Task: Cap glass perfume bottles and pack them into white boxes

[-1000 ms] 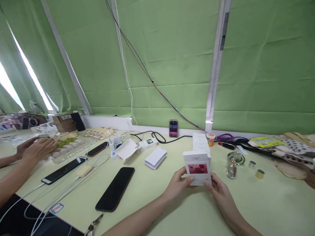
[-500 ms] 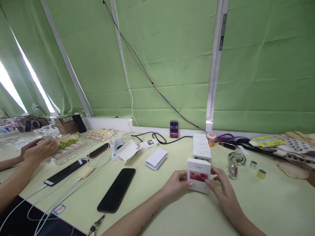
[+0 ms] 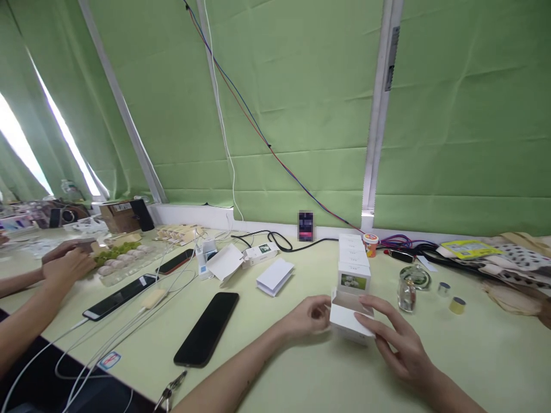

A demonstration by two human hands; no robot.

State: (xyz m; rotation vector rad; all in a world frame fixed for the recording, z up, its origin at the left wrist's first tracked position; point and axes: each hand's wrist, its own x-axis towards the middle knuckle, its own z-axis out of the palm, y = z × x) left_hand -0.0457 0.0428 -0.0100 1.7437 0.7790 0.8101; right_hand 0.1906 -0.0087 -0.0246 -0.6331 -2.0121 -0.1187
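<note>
Left hand: one, lower centre of the frame, left hand (image 3: 310,316) with its grip closed lightly on the left end of the small white box (image 3: 349,319)
Right hand: one, right hand (image 3: 394,335) lower right of centre, fingers (image 3: 373,302) spread and laid over the box's right side and top edge; the grip is on the box, loose rather than clenched
Small white box: one, lying on the table (image 3: 279,355) between the two hands, its top flap open; it sits just in front of the row of boxes
Row of white boxes: white cartons (image 3: 353,261) lined up one behind another, running away from the hands toward the blind; about five, the exact count I cannot tell; the nearest shows a green picture on its front
Phones: four flat on the table; one large black phone (image 3: 207,328) left of the hands, one long phone (image 3: 119,296) on a cable further left, one with a reddish edge (image 3: 174,261) behind that, and a fourth standing upright (image 3: 305,225) at the sill
Glass bottle: one, clear bottle (image 3: 406,293) just right of the box row
Metal caps: two small caps (image 3: 450,297) right of the bottle
Folded white card: one, card (image 3: 274,276) centre of the frame
Other person: two hands (image 3: 64,265) at the left edge, beside a tray of pale round pieces (image 3: 124,258)
Backdrop: green blinds (image 3: 301,103) across the whole upper frame, with coloured wires hanging down
</note>
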